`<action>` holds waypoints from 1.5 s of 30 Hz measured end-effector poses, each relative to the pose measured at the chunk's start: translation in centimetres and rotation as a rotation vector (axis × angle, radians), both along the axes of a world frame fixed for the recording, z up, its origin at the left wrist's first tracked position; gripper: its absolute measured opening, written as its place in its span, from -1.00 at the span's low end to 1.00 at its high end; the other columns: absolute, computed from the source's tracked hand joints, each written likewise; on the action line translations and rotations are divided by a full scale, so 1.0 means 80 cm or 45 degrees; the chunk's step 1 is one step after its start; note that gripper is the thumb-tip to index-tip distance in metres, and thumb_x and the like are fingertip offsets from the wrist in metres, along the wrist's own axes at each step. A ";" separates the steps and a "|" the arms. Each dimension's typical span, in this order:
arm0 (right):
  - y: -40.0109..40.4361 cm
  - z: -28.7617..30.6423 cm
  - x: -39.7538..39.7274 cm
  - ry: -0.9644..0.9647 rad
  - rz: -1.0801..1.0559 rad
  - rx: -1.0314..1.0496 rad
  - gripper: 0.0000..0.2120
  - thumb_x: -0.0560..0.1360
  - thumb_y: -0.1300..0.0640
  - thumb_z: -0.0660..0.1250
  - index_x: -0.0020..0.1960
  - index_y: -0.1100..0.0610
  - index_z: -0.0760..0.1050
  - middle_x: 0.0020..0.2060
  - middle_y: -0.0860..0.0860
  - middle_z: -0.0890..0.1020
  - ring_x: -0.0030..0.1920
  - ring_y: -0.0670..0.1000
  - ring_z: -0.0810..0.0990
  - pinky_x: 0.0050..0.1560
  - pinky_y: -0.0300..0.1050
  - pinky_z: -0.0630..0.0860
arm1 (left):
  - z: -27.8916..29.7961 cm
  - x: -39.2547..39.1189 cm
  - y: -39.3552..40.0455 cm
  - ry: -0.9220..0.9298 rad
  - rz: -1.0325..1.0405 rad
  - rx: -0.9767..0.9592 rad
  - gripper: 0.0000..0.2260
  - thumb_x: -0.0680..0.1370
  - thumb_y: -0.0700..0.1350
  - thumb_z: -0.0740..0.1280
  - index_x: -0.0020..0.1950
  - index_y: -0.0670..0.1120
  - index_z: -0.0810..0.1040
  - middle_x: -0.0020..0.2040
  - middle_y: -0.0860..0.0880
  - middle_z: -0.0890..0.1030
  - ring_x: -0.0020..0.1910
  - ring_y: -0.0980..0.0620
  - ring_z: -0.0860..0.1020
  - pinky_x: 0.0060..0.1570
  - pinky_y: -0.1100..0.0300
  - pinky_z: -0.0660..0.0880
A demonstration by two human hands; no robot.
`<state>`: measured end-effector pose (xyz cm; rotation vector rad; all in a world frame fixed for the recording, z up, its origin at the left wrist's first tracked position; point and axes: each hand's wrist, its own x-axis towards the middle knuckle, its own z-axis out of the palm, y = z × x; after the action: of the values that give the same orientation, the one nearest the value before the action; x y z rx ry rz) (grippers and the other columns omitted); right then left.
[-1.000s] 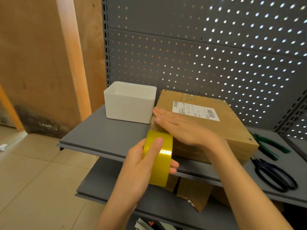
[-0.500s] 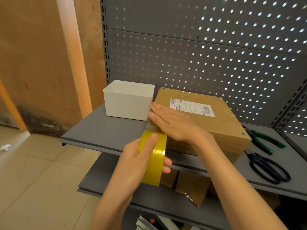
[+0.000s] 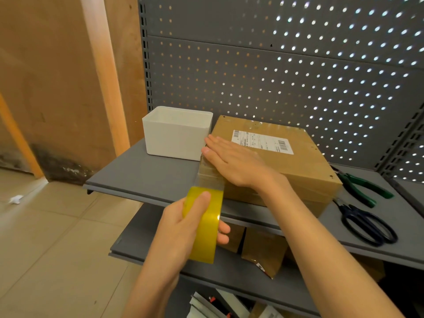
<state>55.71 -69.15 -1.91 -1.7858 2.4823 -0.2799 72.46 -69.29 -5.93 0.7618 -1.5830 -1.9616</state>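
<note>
Right hand (image 3: 234,161) lay flat, fingers straight, on the cardboard box (image 3: 298,166); left hand (image 3: 181,226) gripped the tape roll (image 3: 206,244) — strip (image 3: 210,177) apparently stuck down, not yet cut.

Reaching in from the bottom edge with the left forearm, wrist roughly straight. Gripping a tape roll (image 3: 205,239) in the left hand (image 3: 183,226), thumb lying across the top of its outer band, fingertips (image 3: 223,232) curling round and showing at its right side. Stretching the right arm in from the lower right corner, forearm bare and running up and leftward. Pressing the right hand (image 3: 234,160) palm down on the top of a box (image 3: 302,173), fingers straight, close together and pointing up-left, tips lying at the box's left edge. Holding the left hand lower and nearer the camera than the right, the two apart and not touching.
</note>
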 end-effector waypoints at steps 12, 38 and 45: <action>0.000 -0.009 -0.001 0.147 0.036 -0.105 -0.41 0.60 -0.20 -0.13 0.53 0.09 0.02 0.52 -0.03 0.08 0.51 -0.07 0.02 0.46 -0.11 -0.01 | -0.004 0.001 0.016 -0.005 0.185 -0.046 -0.70 0.49 -0.02 0.28 -0.22 -0.26 0.55 -0.49 -0.14 0.59 -0.56 0.03 0.55 -0.49 0.27 0.52; 0.000 -0.010 0.007 0.151 -0.062 -0.121 -0.46 0.62 -0.17 -0.14 0.52 0.04 0.03 0.52 -0.06 0.06 0.51 -0.05 0.01 0.47 -0.04 -0.02 | 0.005 0.000 0.021 -0.052 0.238 0.084 -0.79 0.53 -0.07 0.29 -0.21 -0.18 0.52 -0.58 -0.07 0.55 -0.66 0.07 0.49 -0.60 0.33 0.46; 0.001 -0.009 0.010 0.139 -0.104 -0.098 -0.45 0.62 -0.17 -0.15 0.53 0.06 -0.01 0.52 -0.06 0.04 0.51 -0.05 -0.01 0.48 -0.03 -0.07 | 0.005 0.003 0.018 -0.048 0.176 0.069 -0.83 0.53 -0.03 0.28 -0.19 -0.10 0.52 -0.56 -0.06 0.57 -0.65 0.08 0.50 -0.56 0.30 0.48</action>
<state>56.48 -69.04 -2.61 -1.7766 2.6588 -0.2942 72.67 -67.85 -5.52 0.9104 -1.4627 -1.9071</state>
